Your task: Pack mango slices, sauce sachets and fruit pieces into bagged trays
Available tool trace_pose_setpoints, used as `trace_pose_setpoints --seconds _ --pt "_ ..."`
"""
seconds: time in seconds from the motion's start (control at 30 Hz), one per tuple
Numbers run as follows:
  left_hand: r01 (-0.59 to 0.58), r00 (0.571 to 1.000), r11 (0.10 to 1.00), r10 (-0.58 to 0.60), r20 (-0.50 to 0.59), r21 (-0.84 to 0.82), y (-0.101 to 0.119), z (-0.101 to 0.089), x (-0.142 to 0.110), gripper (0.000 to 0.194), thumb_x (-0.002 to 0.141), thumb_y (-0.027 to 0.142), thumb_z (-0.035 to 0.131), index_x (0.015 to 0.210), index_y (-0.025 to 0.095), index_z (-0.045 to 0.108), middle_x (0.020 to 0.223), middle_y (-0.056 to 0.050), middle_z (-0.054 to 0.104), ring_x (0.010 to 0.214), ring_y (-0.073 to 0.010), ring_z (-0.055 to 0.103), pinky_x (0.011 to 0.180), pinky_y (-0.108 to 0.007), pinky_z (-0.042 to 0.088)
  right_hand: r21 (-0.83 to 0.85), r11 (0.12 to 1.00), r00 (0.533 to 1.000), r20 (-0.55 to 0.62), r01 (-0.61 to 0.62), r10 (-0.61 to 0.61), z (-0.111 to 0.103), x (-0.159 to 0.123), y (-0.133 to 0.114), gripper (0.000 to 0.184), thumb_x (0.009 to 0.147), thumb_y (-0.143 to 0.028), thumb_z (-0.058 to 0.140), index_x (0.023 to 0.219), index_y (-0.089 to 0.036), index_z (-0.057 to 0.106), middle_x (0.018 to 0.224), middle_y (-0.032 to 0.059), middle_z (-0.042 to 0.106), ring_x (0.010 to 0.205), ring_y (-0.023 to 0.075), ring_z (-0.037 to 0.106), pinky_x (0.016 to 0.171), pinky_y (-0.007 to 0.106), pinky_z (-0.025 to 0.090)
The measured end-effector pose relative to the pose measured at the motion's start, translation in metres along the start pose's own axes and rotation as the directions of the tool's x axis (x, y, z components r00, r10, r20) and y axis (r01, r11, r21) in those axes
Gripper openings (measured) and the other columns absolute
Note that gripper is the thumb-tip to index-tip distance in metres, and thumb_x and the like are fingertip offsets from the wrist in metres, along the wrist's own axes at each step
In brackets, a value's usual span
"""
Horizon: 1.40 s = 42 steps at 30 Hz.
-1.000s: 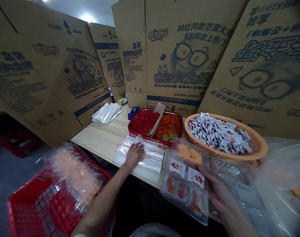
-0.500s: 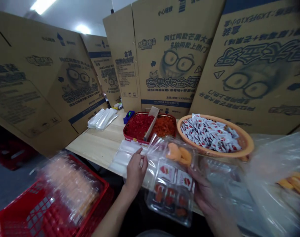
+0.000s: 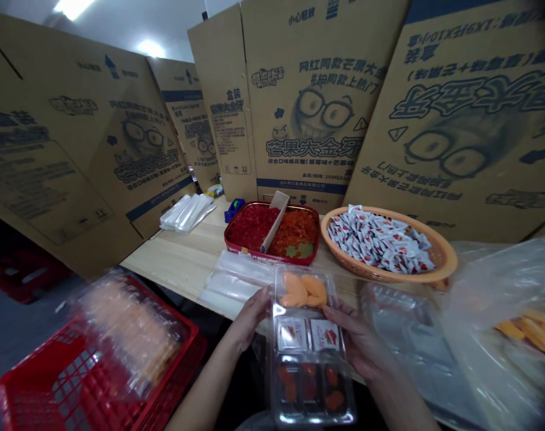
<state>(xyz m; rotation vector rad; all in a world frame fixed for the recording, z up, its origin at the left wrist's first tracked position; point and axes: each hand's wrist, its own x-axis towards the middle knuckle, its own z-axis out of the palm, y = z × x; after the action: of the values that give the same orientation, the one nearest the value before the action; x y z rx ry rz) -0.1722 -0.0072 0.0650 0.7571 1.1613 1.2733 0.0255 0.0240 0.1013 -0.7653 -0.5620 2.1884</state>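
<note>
A clear plastic compartment tray (image 3: 314, 353) is held upright in front of me, its lower end near my lap. Its top section carries orange candy pieces (image 3: 303, 291); two white printed sachets (image 3: 308, 334) fill the middle, and reddish pieces (image 3: 310, 383) sit in the lower cells. My left hand (image 3: 253, 316) closes on the tray's left edge, while my right hand (image 3: 352, 336) grips the right edge with fingers around it. Whether a clear bag covers the tray is hard to make out. Flat clear bags (image 3: 236, 281) lie just beyond my left hand.
A red tin (image 3: 272, 233) with red and orange pieces stands behind, split by a cardboard strip. Right of it is an orange basket (image 3: 447, 263) of sachets. Empty trays (image 3: 416, 335) and a plastic bag (image 3: 501, 287) lie right; a red crate (image 3: 34, 383) is lower left. Cardboard boxes (image 3: 317, 120) wall the back.
The tray has swung from tilted to nearly straight and come slightly lower. My left hand, earlier apart from the tray by the clear film, has moved down to its left edge.
</note>
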Motion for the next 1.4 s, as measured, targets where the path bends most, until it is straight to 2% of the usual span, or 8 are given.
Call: trace_pose_setpoints --seconds 0.1,0.2,0.4,0.63,0.87,0.97,1.17,1.4 --pt "0.025 1.0 1.0 -0.025 -0.005 0.001 0.0 -0.006 0.0 0.036 0.062 0.048 0.069 0.072 0.013 0.064 0.067 -0.004 0.065 0.063 -0.0135 0.058 0.066 -0.025 0.043 0.014 1.0 0.998 -0.061 0.019 -0.018 -0.005 0.001 0.001 0.02 0.057 -0.012 0.077 0.074 -0.017 0.067 0.072 0.0021 0.071 0.061 0.0167 0.066 0.054 0.025 0.055" --pt "-0.011 0.996 0.999 0.014 -0.084 0.031 -0.001 -0.014 -0.002 0.032 0.062 0.044 0.071 0.062 0.014 0.059 0.057 0.001 0.06 0.054 -0.0092 0.053 0.061 -0.023 0.04 0.077 0.984 0.97 -0.198 0.158 -0.14 -0.015 0.007 -0.006 0.021 0.056 -0.01 0.076 0.072 -0.019 0.067 0.068 -0.0005 0.07 0.057 0.016 0.065 0.052 0.025 0.056" --pt "-0.068 0.984 0.987 0.089 -0.152 0.143 -0.001 -0.021 -0.015 0.028 0.054 0.03 0.079 0.062 0.014 0.057 0.059 0.003 0.06 0.056 -0.0076 0.051 0.058 -0.019 0.036 0.129 0.822 0.781 -0.42 0.555 -0.462 -0.013 0.025 -0.046 0.012 0.071 -0.013 0.063 0.08 -0.02 0.065 0.072 -0.0027 0.07 0.06 0.012 0.065 0.056 0.021 0.056" --pt "-0.08 0.985 0.959 0.118 -0.126 0.271 0.001 -0.01 -0.029 0.026 0.056 0.027 0.077 0.063 0.014 0.055 0.058 0.004 0.055 0.055 -0.0064 0.045 0.054 -0.018 0.034 0.117 0.709 0.702 -0.316 0.696 -0.638 0.03 0.037 -0.06 0.007 0.073 -0.019 0.062 0.08 -0.017 0.064 0.073 -0.0016 0.069 0.066 0.0107 0.064 0.063 0.021 0.055" --pt "-0.048 0.982 0.979 0.082 -0.169 0.2 0.006 -0.012 -0.036 0.029 0.055 0.029 0.077 0.061 0.014 0.053 0.056 0.005 0.055 0.053 -0.0057 0.045 0.053 -0.017 0.032 0.048 0.619 0.591 -0.363 0.784 -0.72 0.022 0.037 -0.047 0.022 0.063 -0.02 0.072 0.083 -0.018 0.063 0.078 -0.0042 0.068 0.067 0.0077 0.062 0.062 0.018 0.052" --pt "-0.044 0.978 0.983 0.079 -0.193 0.179 0.005 -0.011 -0.037 0.029 0.055 0.032 0.078 0.062 0.014 0.055 0.056 0.004 0.058 0.053 -0.0071 0.048 0.054 -0.018 0.035 0.05 0.634 0.607 -0.354 0.772 -0.711 0.021 0.035 -0.042 0.024 0.06 -0.02 0.073 0.082 -0.02 0.063 0.079 -0.0056 0.068 0.069 0.0078 0.062 0.062 0.018 0.052" --pt "-0.045 0.974 0.991 0.072 -0.215 0.127 0.005 -0.004 -0.038 0.027 0.063 0.037 0.073 0.068 0.014 0.06 0.064 -0.002 0.066 0.063 -0.0125 0.059 0.064 -0.024 0.045 0.052 0.725 0.718 -0.203 0.687 -0.666 0.026 0.031 -0.033 0.024 0.06 -0.022 0.075 0.079 -0.023 0.06 0.08 -0.0043 0.07 0.08 0.0106 0.063 0.073 0.022 0.051" --pt "-0.086 0.964 0.996 0.091 -0.251 0.03 0.009 -0.004 -0.045 0.026 0.067 0.037 0.07 0.067 0.014 0.059 0.064 -0.001 0.065 0.061 -0.0106 0.059 0.065 -0.024 0.048 0.0 0.805 0.799 -0.122 0.594 -0.589 0.019 0.033 -0.037 0.024 0.06 -0.019 0.075 0.079 -0.022 0.062 0.078 -0.0027 0.07 0.072 0.0132 0.065 0.064 0.023 0.053"
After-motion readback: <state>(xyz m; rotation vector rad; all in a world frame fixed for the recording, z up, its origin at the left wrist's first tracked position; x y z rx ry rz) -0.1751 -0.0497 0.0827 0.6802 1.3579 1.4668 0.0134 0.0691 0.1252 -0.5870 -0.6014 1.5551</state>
